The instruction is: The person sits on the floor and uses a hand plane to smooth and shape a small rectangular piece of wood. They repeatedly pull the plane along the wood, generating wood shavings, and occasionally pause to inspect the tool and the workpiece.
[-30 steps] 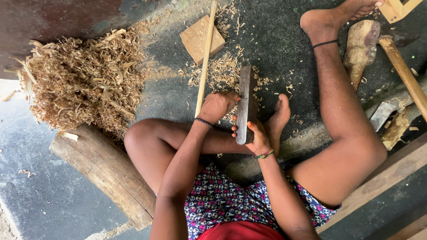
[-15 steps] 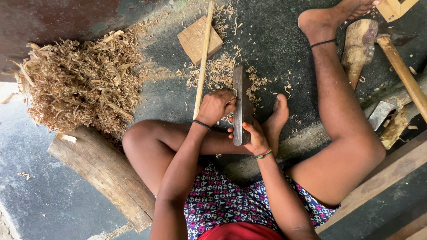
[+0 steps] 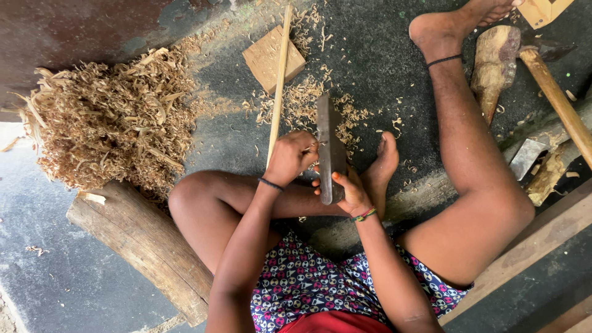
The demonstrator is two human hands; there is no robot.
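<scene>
The left hand [image 3: 290,157], near the centre of the frame, has its grip closed around the lower end of a thin wooden stick [image 3: 279,74], fingers curled over it and a dark band at the wrist. The stick runs from that hand almost straight up the frame, slightly tilted to the right, to the top edge. The right hand [image 3: 348,191], just right of and a little below the left, has its grip wrapped around the lower end of a broad dark blade [image 3: 328,145]; the thumb lies along the flat near the bottom, and a coloured bracelet sits on the wrist. The blade stands lengthwise up the frame, just beside the stick, and its edge meets the stick close to the left hand's knuckles.

Pale shavings [image 3: 302,108] lie scattered on the dark floor [image 3: 370,55] around and above the blade. The stick crosses over a flat square wooden block [image 3: 265,58] in the upper middle. The person sits on the floor with the left leg folded under both forearms, its foot [image 3: 382,166] just right of the blade, and the right leg stretched toward the upper right.

A large heap of curled shavings [image 3: 111,117] fills the upper left. Below it a thick log [image 3: 142,243] lies diagonally at the lower left. At the right edge are a rough knobbed piece of wood [image 3: 493,65], a long wooden handle [image 3: 558,98] and a grey metal blade head [image 3: 527,157].
</scene>
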